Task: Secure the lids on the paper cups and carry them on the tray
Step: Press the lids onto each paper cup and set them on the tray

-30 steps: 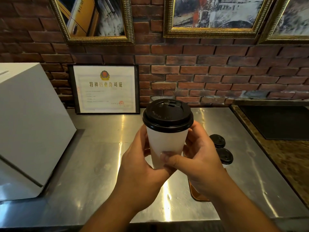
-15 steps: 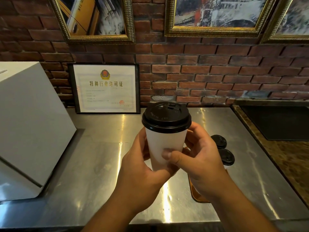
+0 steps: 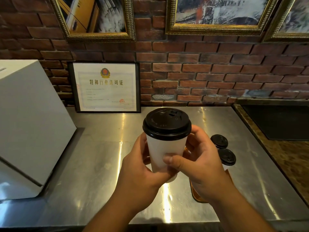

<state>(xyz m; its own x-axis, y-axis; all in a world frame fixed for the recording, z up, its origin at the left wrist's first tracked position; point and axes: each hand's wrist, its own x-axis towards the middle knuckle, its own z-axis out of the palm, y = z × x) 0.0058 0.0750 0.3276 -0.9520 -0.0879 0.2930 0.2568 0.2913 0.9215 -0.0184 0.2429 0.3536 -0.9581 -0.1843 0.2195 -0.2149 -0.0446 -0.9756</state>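
Note:
A white paper cup (image 3: 164, 151) with a black lid (image 3: 166, 123) seated on it is held upright above the steel counter (image 3: 100, 156). My left hand (image 3: 142, 171) grips its lower left side. My right hand (image 3: 199, 163) grips its right side, thumb across the front. Behind my right hand stand two more lidded cups (image 3: 219, 141) (image 3: 226, 156) on a brown tray (image 3: 197, 195), which my hand mostly hides.
A large white box (image 3: 31, 128) fills the counter's left side. A framed certificate (image 3: 105, 87) leans on the brick wall behind. A dark stone surface (image 3: 287, 151) with a black mat adjoins on the right.
The held cup has sunk slightly and stays between both hands. The grip looks unchanged.

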